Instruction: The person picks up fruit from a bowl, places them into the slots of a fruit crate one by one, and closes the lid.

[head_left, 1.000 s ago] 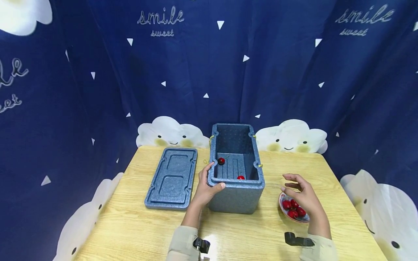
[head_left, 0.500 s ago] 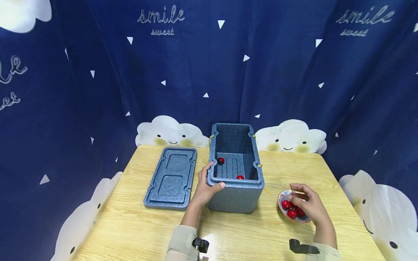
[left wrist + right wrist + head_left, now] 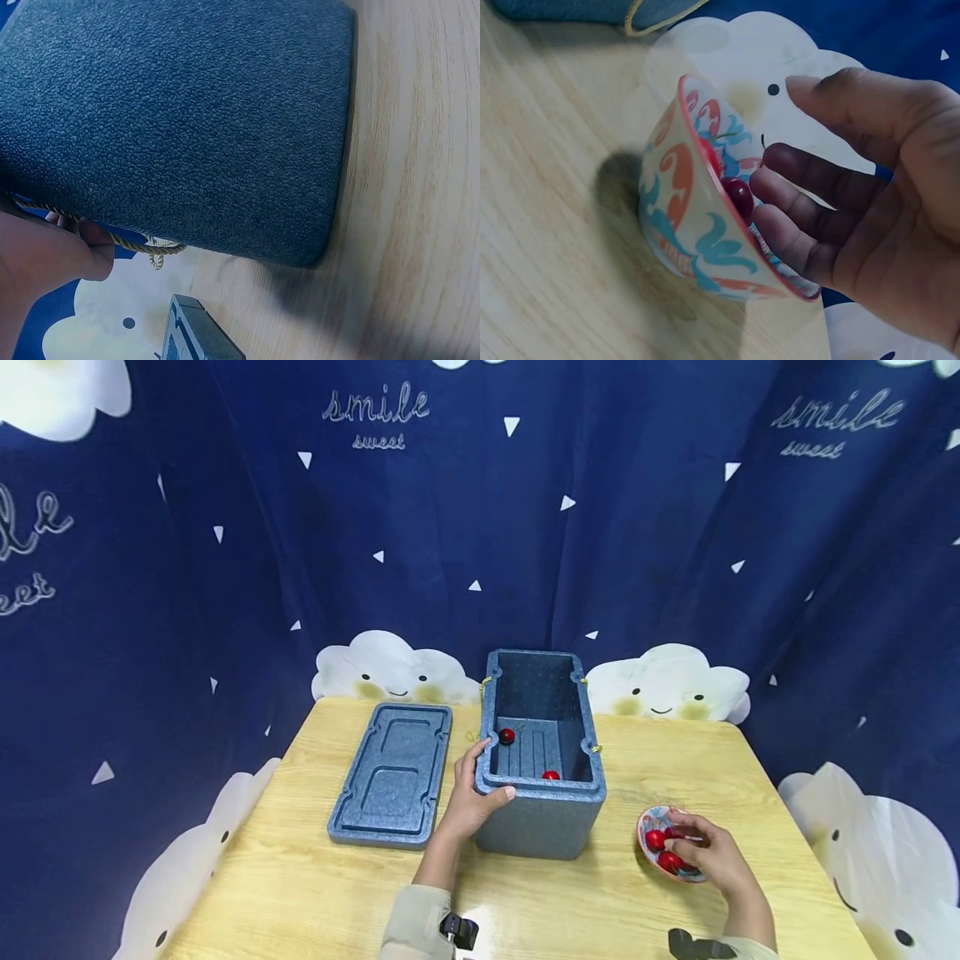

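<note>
My left hand [image 3: 471, 802] grips the near left corner of a blue-grey foam box [image 3: 534, 827], thumb along the front and fingers at the left side. In the left wrist view a yellow cord [image 3: 131, 244] runs by the fingers. Inside the box lie a dark red cherry [image 3: 507, 737] and a brighter red cherry [image 3: 551, 775]. My right hand [image 3: 712, 856] reaches over a patterned bowl [image 3: 654, 817] holding several cherries [image 3: 670, 862]. In the right wrist view its fingertips are right at a cherry [image 3: 737, 196], with the thumb held apart from the fingers.
The box's foam lid [image 3: 392, 777] lies flat on the wooden table [image 3: 292, 860], left of the box. A dark blue curtain [image 3: 465, 510] with white clouds hangs behind and beside the table. Yellow cord loops [image 3: 596, 748] hang on the box's sides.
My right hand has lowered from above the bowl, its fingers moving down in among the cherries. The left hand stays on the box.
</note>
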